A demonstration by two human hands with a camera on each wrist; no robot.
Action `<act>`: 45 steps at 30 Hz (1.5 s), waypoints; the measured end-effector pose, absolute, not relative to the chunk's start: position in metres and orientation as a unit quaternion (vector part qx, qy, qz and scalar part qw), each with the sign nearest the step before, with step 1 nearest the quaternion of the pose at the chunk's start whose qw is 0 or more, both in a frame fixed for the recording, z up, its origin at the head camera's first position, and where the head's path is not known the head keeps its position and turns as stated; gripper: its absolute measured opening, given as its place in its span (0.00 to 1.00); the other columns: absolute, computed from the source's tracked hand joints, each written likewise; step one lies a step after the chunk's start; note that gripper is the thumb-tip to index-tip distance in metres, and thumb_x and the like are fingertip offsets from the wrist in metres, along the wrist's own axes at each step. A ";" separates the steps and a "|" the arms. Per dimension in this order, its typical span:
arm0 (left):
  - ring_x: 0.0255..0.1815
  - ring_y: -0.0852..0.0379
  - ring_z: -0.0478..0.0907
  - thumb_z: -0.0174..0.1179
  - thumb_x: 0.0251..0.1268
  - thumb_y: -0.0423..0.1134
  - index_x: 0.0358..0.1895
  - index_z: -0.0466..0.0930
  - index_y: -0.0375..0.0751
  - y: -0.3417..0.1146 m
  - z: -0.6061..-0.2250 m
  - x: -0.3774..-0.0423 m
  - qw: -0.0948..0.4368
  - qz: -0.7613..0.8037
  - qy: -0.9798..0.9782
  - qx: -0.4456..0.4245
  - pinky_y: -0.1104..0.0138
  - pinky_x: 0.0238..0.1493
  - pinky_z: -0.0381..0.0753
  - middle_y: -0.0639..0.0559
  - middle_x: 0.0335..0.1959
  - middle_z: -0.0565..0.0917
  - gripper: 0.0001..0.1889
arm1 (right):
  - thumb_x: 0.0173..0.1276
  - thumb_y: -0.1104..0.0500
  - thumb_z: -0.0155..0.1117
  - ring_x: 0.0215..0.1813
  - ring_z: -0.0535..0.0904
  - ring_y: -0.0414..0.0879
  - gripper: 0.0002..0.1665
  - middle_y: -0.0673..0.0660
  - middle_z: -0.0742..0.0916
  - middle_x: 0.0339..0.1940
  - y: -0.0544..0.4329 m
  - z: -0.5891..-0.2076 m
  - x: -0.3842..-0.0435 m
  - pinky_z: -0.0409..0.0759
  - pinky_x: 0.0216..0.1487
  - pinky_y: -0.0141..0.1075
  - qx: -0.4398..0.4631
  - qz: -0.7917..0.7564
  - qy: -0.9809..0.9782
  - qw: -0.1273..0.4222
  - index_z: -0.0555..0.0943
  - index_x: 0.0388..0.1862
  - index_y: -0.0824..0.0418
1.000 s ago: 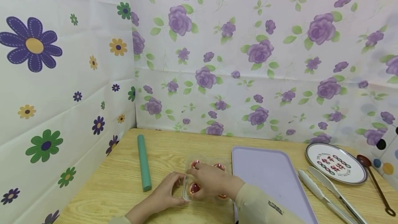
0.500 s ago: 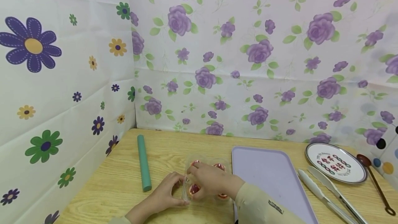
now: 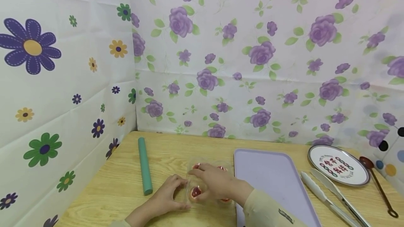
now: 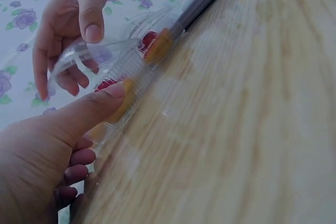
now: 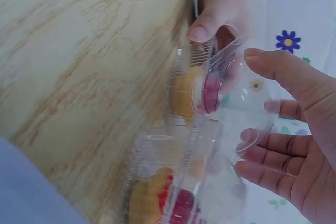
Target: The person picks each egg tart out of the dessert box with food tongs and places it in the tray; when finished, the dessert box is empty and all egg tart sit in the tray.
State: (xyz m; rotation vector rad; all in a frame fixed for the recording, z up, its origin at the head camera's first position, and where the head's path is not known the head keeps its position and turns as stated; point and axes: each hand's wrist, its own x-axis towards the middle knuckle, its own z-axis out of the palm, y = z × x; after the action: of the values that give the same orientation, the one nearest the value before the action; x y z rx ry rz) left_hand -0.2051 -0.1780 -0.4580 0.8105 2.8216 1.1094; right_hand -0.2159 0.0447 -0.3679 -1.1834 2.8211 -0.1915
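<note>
A clear plastic clamshell box [image 5: 203,53] lies on the table, with several small tarts [image 3: 195,192] inside, their crusts yellow and fluted, their tops red. My left hand [image 3: 167,197] grips the box at its left end; in the left wrist view its thumb lies against the side by a tart [image 4: 157,51]. From above, my right hand [image 3: 217,181] holds the domed lid [image 5: 252,95] between thumb and fingers. The left wrist view has this lid tilted up off the base on the near side. In the head view the right hand covers part of the box.
Right of the box lies a lilac tray [image 3: 268,171]. Metal tongs [image 3: 331,199], a plate with red lettering [image 3: 339,165] and a brown ladle [image 3: 378,185] are farther right. A green rolling pin [image 3: 145,167] lies left. Flowered cloth hangs behind the wooden table [image 3: 110,185].
My right hand has shifted slightly right, and the lid's left edge has lifted a little with it. The left hand keeps its place at the box's end.
</note>
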 end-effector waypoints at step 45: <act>0.51 0.52 0.71 0.73 0.49 0.48 0.65 0.70 0.49 -0.176 -0.429 -0.198 -0.072 0.405 0.858 0.309 0.62 0.49 0.75 0.52 0.57 0.76 0.37 | 0.49 0.48 0.78 0.49 0.80 0.39 0.41 0.46 0.82 0.51 0.100 -0.388 -0.159 0.83 0.46 0.36 -0.384 -0.320 0.849 -0.169 0.70 0.60 0.55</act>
State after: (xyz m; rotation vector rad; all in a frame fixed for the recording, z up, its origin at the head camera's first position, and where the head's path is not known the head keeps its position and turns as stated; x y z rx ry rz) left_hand -0.1976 -0.1759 -0.4287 1.0164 2.8253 1.3322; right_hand -0.1591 0.0996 -0.3884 -1.3576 3.0003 -1.1312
